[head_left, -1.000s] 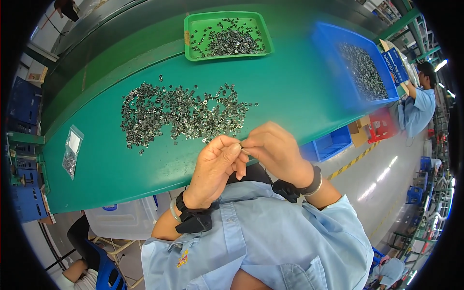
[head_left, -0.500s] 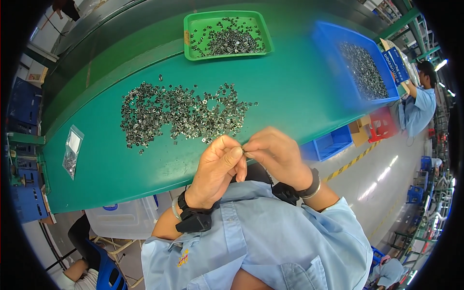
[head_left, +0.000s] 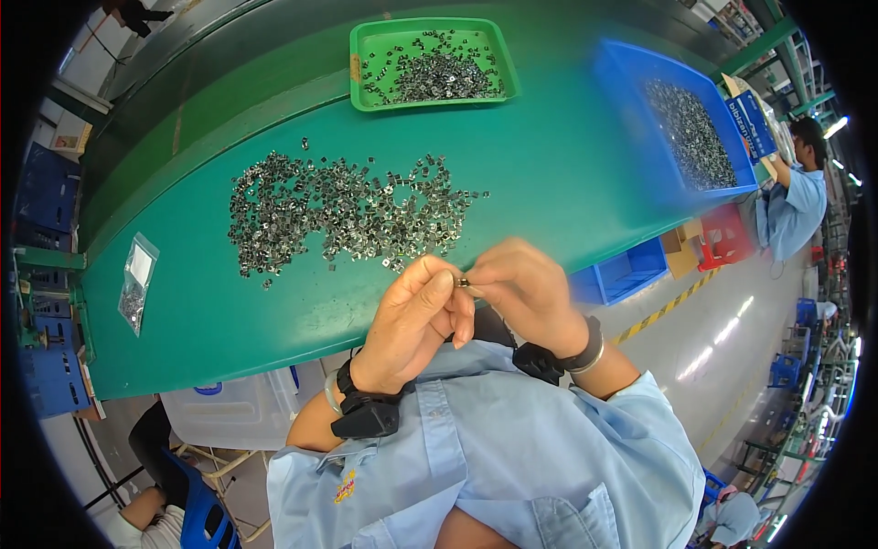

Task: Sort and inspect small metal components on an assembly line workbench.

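Note:
Between my fingertips is a small dark and silvery metal part (head_left: 463,283), its exact shape too small to make out. My right hand (head_left: 519,282) pinches it from the right. My left hand (head_left: 417,306) meets it from the left, thumb and forefinger closed at its edge, the other fingers curled. Both hands are over the table's front edge, just in front of my body. Beyond them a loose spread of similar small metal parts (head_left: 357,215) lies on the green table (head_left: 540,174).
At the back stands a green tray (head_left: 361,99) holding more such parts. A blue bin (head_left: 631,87) full of small parts is at the right, an open blue crate (head_left: 631,273) below it. A clear bag (head_left: 137,284) lies left. A co-worker (head_left: 794,197) is at far right.
The small part now shows more between my fingertips, and my left thumb has drawn back slightly. The hands otherwise stay in the same place.

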Available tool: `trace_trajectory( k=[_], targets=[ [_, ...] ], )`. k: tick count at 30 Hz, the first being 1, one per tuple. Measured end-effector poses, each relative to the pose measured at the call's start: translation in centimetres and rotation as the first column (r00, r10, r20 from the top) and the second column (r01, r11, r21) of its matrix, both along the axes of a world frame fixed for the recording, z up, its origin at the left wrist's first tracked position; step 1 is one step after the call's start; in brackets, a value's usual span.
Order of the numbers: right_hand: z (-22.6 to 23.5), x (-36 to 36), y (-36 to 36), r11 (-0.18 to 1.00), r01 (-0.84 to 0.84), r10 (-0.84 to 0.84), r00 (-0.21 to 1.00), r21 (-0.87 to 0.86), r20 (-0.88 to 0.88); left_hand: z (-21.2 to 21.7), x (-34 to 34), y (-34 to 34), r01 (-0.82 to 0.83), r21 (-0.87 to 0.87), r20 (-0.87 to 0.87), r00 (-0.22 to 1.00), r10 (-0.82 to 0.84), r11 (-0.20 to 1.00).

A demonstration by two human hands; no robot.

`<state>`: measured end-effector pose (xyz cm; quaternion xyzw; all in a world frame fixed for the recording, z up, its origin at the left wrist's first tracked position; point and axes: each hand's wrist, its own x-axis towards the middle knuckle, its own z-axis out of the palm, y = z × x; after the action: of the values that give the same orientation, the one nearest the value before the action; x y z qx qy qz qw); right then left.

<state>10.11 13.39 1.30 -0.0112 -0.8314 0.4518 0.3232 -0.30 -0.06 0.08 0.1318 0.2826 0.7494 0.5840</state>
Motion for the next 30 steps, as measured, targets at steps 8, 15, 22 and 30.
trace_trajectory(
  k=[8,15,22,30],
  targets=[
    [0.3,-0.2,-0.2,0.999,-0.035,0.035,0.999,0.018,-0.024,-1.0,0.0,0.0,0.047,0.125,0.177,0.982,-0.069,0.991],
    [0.3,-0.5,-0.1,0.996,-0.058,0.063,0.996,0.07,-0.06,-1.1,-0.3,0.1,0.061,0.162,0.119,0.99,-0.081,0.985],
    [-0.1,-0.2,0.1,0.996,-0.056,0.059,0.998,0.07,-0.032,-0.5,-0.6,-0.1,0.067,0.041,0.003,0.998,-0.067,0.997],
    [-0.7,0.0,0.2,0.997,-0.024,0.026,0.999,-0.074,0.019,-0.3,-0.4,0.1,0.051,0.022,0.02,0.998,-0.051,0.998]
  ],
)
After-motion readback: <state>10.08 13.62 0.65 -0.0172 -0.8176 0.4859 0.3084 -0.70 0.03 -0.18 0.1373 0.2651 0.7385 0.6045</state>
